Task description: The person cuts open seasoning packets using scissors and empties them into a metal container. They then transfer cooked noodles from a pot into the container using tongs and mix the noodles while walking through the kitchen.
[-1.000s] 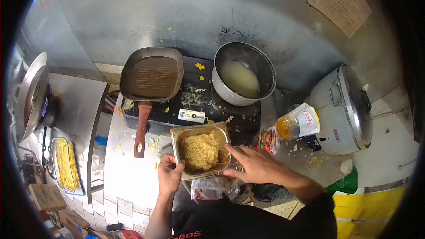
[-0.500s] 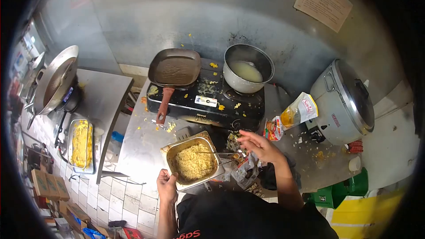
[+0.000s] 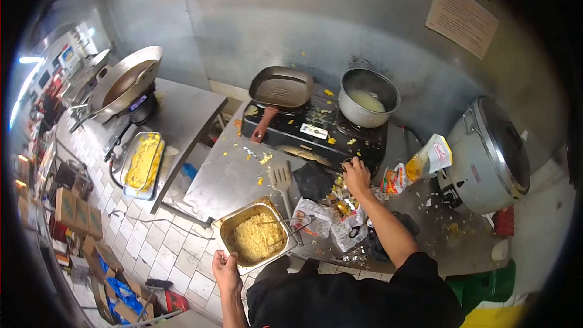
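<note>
My left hand (image 3: pixel 225 271) grips the near left corner of a rectangular metal food pan (image 3: pixel 232 222). Cooked noodles (image 3: pixel 255 238) fill it, and metal tongs (image 3: pixel 290 225) rest across its right side. My right hand (image 3: pixel 357 177) reaches to the front right of a black gas stove (image 3: pixel 285 133), its fingers closed at the control knob, which they mostly cover. Behind that hand, a pot (image 3: pixel 367 115) of cloudy liquid stands on the right burner. A square grill pan (image 3: pixel 280 89) with a reddish handle sits on the left one.
A slotted turner (image 3: pixel 281 181), a dark cloth-like piece (image 3: pixel 314 180) and crumpled wrappers (image 3: pixel 349 231) lie before the stove. To the right are an oil pouch (image 3: pixel 430 157) and a large rice cooker (image 3: pixel 486 161). At left, a side table holds a wok (image 3: pixel 124 88) and a tray of yellow food (image 3: pixel 144 161).
My right hand has gone from hovering open near the tongs to the stove's knob. The noodle pan, still in my left hand, has shifted away from the stove. The view has turned left.
</note>
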{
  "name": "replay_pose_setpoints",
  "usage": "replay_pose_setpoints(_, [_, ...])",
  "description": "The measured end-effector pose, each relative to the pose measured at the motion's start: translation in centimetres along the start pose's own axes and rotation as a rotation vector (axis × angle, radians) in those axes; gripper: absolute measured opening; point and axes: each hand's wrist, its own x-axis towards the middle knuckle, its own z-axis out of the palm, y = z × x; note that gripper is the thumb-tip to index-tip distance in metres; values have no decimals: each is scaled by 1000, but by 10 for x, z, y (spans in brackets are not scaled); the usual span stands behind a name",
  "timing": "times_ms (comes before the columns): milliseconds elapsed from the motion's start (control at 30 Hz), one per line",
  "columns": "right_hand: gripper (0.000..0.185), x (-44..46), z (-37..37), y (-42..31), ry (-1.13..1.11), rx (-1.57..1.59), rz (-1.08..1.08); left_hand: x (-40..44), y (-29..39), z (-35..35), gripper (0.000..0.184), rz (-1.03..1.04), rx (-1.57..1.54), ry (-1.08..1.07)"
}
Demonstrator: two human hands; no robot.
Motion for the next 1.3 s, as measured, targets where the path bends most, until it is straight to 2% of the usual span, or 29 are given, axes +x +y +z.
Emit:
replay_pose_setpoints(67, [15,6,7,0,-24,-69,72,-17,4,-11,23,22,-19,65])
replay_pose_setpoints(100, [15,4,3,-3,-29,-64,59,-25,5,-18,23,25,-34,110])
replay_pose_setpoints(167, [17,0,-12,-8,30,19,86,-34,10,-32,22,36,-62,130])
replay_pose_setpoints(233, [20,-7,-11,-7,12,-33,32,-39,12,-46,21,45,-94,160])
replay_pose_setpoints(333, [23,-5,-20,-18,-84,-114,137,-35,12,-76,20,52,-130,177])
replay_pose_setpoints(400, [28,2,-5,-11,-42,-177,193,-33,30,-92,19,54,-165,205])
replay_pose_setpoints(467, [41,1,7,-11,6,-42,443,-26,38,-116,18,66,-183,219])
replay_pose_setpoints(500, [48,8,21,-6,-88,-72,652,-22,45,-130,18,60,-192,211])
replay_pose_setpoints(533, [50,3,4,-34,-66,19,756,-18,57,-142,18,62,-208,208])
replay_pose_setpoints(600, [52,-4,11,-69,42,87,784,-10,85,-162,16,86,-190,249])
replay_pose_setpoints(633, [56,-5,24,-83,63,33,699,-5,101,-176,16,93,-154,282])
replay_pose_setpoints(700, [53,-8,34,-145,-150,426,532,1,123,-214,16,136,-24,288])
replay_pose_setpoints(767, [58,-26,-11,-302,-357,895,434,9,138,-255,16,168,-3,306])
replay_pose_setpoints(833, [57,-45,-42,-427,-625,1173,53,15,154,-286,17,191,15,366])
replay_pose_setpoints(867, [58,-51,-50,-479,-707,1166,-168,22,165,-298,18,201,29,383])
replay_pose_setpoints(900, [60,-59,-59,-528,-771,1150,-405,25,171,-316,19,223,33,395])
replay_pose_setpoints(967, [61,-60,-89,-611,-802,771,-901,32,181,-346,19,247,32,447])
replay_pose_setpoints(1033, [60,-69,-78,-670,-874,522,-1076,42,178,-379,19,279,21,504])
replay_pose_setpoints(1067, [55,-78,-68,-699,-797,410,-1132,48,171,-396,18,312,-12,524])
replay_pose_setpoints(1100, [55,-76,-54,-726,-810,410,-1169,53,175,-404,18,319,-23,560])
replay_pose_setpoints(1167, [48,-78,-29,-783,-852,72,-1344,64,183,-427,19,284,-54,629])
replay_pose_setpoints(1200, [38,-74,-31,-816,-818,41,-1453,72,184,-443,19,275,-65,676])
replay_pose_setpoints(1300, [37,-51,-34,-916,-805,-82,-1670,97,195,-497,20,277,-88,785])
